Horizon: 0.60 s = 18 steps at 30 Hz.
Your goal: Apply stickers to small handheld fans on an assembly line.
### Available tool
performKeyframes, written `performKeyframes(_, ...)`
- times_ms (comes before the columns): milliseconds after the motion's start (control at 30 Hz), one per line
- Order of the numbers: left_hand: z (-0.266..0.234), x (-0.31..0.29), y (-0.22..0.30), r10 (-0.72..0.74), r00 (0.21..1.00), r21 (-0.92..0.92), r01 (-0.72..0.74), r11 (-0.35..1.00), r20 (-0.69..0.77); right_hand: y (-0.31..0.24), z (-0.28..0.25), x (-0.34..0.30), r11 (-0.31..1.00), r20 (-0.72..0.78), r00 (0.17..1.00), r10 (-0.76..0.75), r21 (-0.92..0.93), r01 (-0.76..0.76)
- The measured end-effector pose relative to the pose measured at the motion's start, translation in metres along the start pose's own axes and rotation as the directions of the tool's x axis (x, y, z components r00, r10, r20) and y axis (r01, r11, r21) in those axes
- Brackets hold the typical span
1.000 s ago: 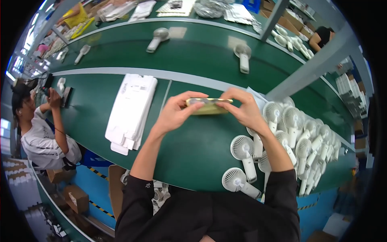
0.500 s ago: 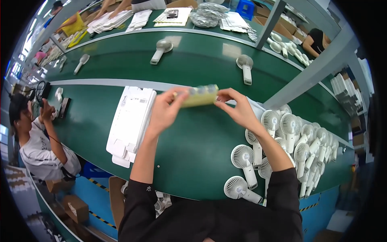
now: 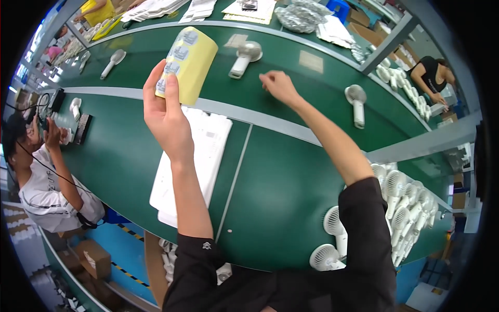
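Observation:
A yellow sheet of stickers [image 3: 200,65], with a row of greyish round labels along one side, is raised in my left hand [image 3: 171,125], gripped between thumb and fingers. My right hand [image 3: 280,87] reaches out over the green belt [image 3: 291,78] with its fingers curled together; anything between the fingertips is too small to make out. Just left of that hand, apart from it, a white handheld fan [image 3: 244,60] lies on the belt. Flat white cardboard boxes [image 3: 200,151] lie stacked beneath my left forearm.
Many white handheld fans [image 3: 397,192] are heaped at the right. Another fan [image 3: 357,105] lies on the belt, and one more [image 3: 113,63] lies farther left. A grey post [image 3: 431,138] rises at the right. A co-worker [image 3: 52,177] sits at the left.
The yellow sheet has gone up and left in my left hand. My right hand has left the sheet and moved forward over the belt. The view has shifted left.

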<state>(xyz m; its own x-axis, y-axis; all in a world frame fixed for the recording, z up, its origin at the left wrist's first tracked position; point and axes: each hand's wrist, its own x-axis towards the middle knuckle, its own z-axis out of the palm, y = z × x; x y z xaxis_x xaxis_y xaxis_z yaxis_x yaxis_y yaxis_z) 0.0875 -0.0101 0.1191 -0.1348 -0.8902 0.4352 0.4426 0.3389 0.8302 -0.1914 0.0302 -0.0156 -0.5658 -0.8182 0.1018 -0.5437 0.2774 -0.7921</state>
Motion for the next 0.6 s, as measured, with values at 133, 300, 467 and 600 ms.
performKeyframes(133,-0.013,0.002,0.006,-0.035,0.999,0.058,0.037,0.998,-0.031,-0.026,0.067,0.073,0.954,-0.103,0.980,0.172,-0.230,-0.191)
performKeyframes(300,-0.006,0.000,0.005,0.002,1.000,0.093,-0.001,0.996,-0.013,-0.030,0.109,0.107,0.958,-0.462,0.849,0.256,0.002,-0.287)
performKeyframes(467,-0.015,-0.001,-0.002,0.032,0.999,0.137,-0.036,0.990,0.032,-0.025,0.078,0.054,0.833,0.053,0.949,0.311,0.465,-0.299)
performKeyframes(600,-0.012,-0.002,0.005,0.020,0.995,0.163,-0.035,0.986,0.095,-0.036,0.016,-0.012,0.723,0.218,0.934,0.282,0.592,-0.356)
